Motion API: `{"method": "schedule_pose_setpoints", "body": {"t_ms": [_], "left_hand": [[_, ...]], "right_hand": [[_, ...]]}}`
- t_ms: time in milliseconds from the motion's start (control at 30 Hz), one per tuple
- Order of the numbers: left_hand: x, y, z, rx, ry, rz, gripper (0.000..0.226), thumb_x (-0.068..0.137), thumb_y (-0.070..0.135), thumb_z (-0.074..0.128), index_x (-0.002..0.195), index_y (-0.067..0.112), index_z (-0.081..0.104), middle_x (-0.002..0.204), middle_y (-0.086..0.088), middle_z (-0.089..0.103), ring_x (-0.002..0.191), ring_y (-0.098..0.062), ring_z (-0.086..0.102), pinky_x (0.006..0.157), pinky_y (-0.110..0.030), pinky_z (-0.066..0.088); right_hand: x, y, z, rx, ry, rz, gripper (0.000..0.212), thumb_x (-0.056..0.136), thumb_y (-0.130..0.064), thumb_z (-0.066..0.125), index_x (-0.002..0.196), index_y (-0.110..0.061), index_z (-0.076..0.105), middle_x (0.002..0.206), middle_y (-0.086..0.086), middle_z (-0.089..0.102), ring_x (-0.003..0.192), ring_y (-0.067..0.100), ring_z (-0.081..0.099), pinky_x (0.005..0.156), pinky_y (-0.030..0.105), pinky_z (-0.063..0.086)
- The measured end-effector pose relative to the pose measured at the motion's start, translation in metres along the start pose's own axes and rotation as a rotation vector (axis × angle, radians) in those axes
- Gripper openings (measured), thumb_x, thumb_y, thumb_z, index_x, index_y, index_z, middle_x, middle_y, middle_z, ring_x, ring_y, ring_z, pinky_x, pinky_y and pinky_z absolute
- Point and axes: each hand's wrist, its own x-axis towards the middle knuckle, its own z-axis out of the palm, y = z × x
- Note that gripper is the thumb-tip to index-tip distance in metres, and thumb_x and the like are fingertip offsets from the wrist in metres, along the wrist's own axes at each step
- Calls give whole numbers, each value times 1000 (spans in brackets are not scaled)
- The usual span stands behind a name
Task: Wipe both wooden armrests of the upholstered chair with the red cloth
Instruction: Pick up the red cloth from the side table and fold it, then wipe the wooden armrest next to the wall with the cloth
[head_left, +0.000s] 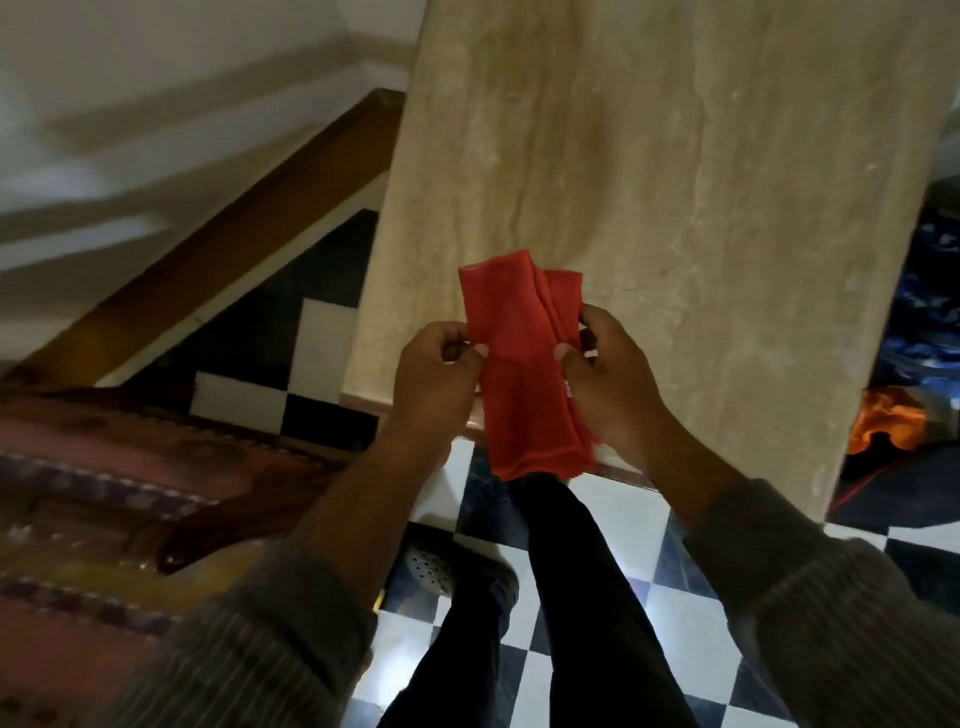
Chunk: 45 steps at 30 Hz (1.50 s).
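The red cloth (519, 358) is folded into a long strip and held upright in front of me, over the near end of a beige stone surface. My left hand (434, 374) pinches its left edge and my right hand (605, 371) pinches its right edge. The upholstered chair (78, 499) is at the lower left, with patterned fabric. One dark polished wooden armrest (208, 530) shows beside my left forearm. The other armrest is out of sight.
The beige stone surface (675, 182) fills the upper right. The floor (675, 613) is black and white checkered tile, with my dark trouser legs and a shoe on it. A wooden stair rail (234, 228) runs diagonally at left. Orange (888, 421) and blue items lie at the right edge.
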Motion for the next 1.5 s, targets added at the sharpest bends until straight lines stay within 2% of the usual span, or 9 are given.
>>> {"method": "schedule_pose_setpoints", "body": {"t_ms": [133,667,833,967,1133,1200,1300,1400,1500], "left_hand": [[-36,-7,-68,-98,89,5,15,97,17,59,96,32,60,105,2,67,85,-12,72,58,-22,58],[-157,-112,-274,-613,552,-12,13,98,11,57,109,13,63,107,-19,69,81,-24,67,76,-46,61],[-156,-141,-296,-734,657,-64,14,99,10,56,111,7,63,107,-21,70,80,-22,72,69,-40,63],[-133,-158,-301,-664,742,-156,16,94,10,63,110,6,65,102,-22,71,97,-38,70,85,-56,58],[-122,-186,-296,-761,766,-136,18,98,24,60,112,14,64,96,-8,72,73,-15,73,63,-32,62],[-115,-204,-292,-633,831,-155,24,100,31,55,117,16,63,105,-4,71,81,-16,71,70,-36,60],[-99,-234,-287,-227,898,-174,39,102,37,49,135,17,55,134,-6,61,114,-19,59,91,-31,46],[-75,-263,-287,190,786,-181,62,100,48,45,153,18,32,160,-8,35,147,-27,30,117,-40,28],[-49,-292,-293,395,680,-218,81,93,65,32,158,25,4,169,-7,0,155,-29,-7,124,-47,3]], "right_hand": [[-29,-45,35,-46,-142,-132,36,100,-20,51,135,-28,51,101,-24,54,94,1,59,77,20,47],[-145,-165,231,-355,-581,-562,41,101,-26,50,141,-22,46,131,-1,57,115,12,56,96,28,47],[-150,-168,288,-480,-549,-759,46,100,-28,50,145,-30,39,117,-18,44,99,-19,44,81,6,29],[-133,-157,323,-542,-559,-713,54,100,-26,51,150,-32,31,135,-9,46,118,-1,40,97,22,33],[-129,-132,338,-618,-415,-953,51,98,-20,55,146,-18,39,140,15,47,127,31,49,98,42,46],[-129,-125,338,-712,-303,-1288,46,101,-26,47,144,-10,42,147,24,42,138,40,38,110,53,38],[-132,-120,349,-952,-468,-1606,57,100,-32,42,151,-8,31,162,20,22,152,38,9,121,60,13],[-129,-121,362,-1289,-546,-1651,70,98,-43,43,154,-7,22,166,17,11,154,33,3,123,59,7],[-120,-122,366,-1308,-590,-1595,76,98,-54,32,156,-7,18,166,15,10,155,30,4,124,54,4]]}}
